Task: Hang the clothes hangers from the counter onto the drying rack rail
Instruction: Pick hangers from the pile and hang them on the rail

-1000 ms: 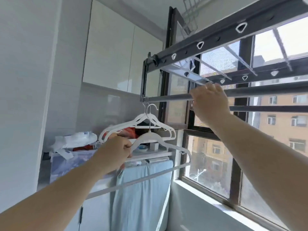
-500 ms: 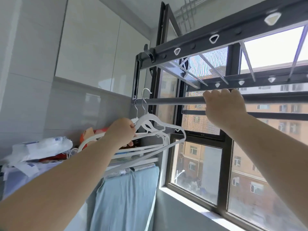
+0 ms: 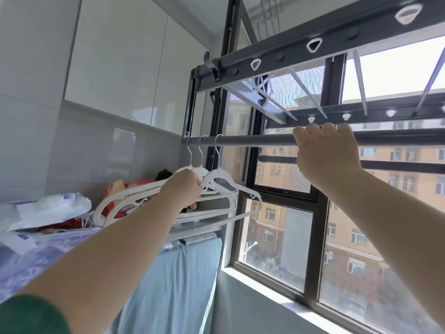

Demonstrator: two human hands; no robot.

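Three white clothes hangers (image 3: 218,182) hang side by side by their metal hooks at the left end of the grey drying rack rail (image 3: 252,141). My left hand (image 3: 184,188) reaches up and grips the hangers just below their necks. Further right, my right hand (image 3: 325,153) is curled over the same rail and holds it. The counter (image 3: 199,225) lies below the hangers, partly hidden by my left arm.
The dark rack frame (image 3: 313,47) with white eyelets runs overhead. A window (image 3: 361,213) fills the right side. Plastic bags and packets (image 3: 48,210) crowd the counter at left, and a light blue cloth (image 3: 173,285) hangs below it.
The third hanger's hook has gone up and over the rail, beside the two hanging there. My left hand rose with it and my view shifted closer.
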